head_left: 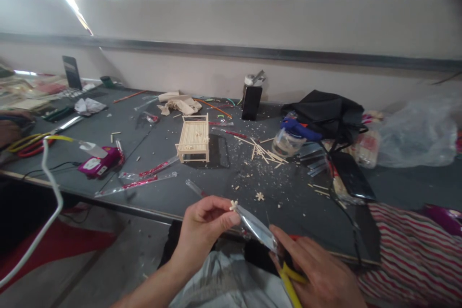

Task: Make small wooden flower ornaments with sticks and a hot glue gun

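1. Head view: the left hand (pixel 207 221) pinches a small wooden star (pixel 234 205) between thumb and forefinger, its fingers closed on the piece just above the near edge of the bench (pixel 162 132).
2. The right hand (pixel 321 272) grips the yellow-handled scissors (pixel 288 284), fingers wrapped at the handles. The blades slant up towards the star, their tips at or just beside it; whether they touch it, or how far they are parted, I cannot tell.
3. Judging by the pose, the step in hand is close work on the star with the scissors — perhaps trimming one of its short arms.
4. Any cut from this pose calls for a steady pinch, the left thumb clear of the blades, and the tips set on one arm only. The piece is tiny, so it could twist or spring out of the pinch.
5. A second star (pixel 260 196) lies flat on the bench, beyond the blades, among pale crumbs.
6. Farther back stands a small stick bed (pixel 194 137), upright, with little pieces on its slats. Loose sticks (pixel 262 151) lie to its right, near a clear cup (pixel 285 144) with a blue glue gun (pixel 301 128) at its top.
7. Plastic sleeves (pixel 139 183) with red marks lie left of the bed, near a purple box (pixel 99 163).
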### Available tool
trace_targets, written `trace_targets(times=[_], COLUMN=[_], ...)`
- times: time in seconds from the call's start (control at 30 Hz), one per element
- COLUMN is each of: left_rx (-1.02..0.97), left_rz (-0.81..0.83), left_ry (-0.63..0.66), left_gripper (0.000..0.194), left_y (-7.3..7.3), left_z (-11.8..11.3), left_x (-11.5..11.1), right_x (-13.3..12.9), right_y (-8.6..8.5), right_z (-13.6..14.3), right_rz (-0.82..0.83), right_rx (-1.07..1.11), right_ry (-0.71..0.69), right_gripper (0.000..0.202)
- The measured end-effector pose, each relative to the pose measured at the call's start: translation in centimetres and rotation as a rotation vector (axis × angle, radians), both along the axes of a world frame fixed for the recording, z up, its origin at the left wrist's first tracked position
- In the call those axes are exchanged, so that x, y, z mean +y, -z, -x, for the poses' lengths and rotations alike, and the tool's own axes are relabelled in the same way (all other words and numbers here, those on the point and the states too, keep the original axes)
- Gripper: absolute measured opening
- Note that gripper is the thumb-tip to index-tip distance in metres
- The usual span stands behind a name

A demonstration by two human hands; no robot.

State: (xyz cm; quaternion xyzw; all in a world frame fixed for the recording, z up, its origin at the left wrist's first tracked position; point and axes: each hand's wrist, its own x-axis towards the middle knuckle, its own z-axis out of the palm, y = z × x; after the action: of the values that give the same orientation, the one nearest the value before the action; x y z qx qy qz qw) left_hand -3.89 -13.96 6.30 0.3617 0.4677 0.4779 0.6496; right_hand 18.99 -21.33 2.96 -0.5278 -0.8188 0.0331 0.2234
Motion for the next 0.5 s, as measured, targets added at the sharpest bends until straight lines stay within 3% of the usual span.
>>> trace_targets(times=[0.33, 0.5], left_rx=[0.103, 0.042], left_rz=[-0.086, -0.006], left_ry=[0.007, 0.017], left_gripper=[0.018, 0.021], left_y=[0.38, -0.15], left_z=[0.31, 0.17], left_x=[-0.32, -0.28], right_x=[0.17, -0.07], right_y=[-0.37, 0.15], right_z=[-0.36, -0.35], right_rz=[-0.090, -0.041], right_rx=[-0.093, -0.048], right_ry=[-0.061, -0.018], right_gripper=[0.047, 0.046])
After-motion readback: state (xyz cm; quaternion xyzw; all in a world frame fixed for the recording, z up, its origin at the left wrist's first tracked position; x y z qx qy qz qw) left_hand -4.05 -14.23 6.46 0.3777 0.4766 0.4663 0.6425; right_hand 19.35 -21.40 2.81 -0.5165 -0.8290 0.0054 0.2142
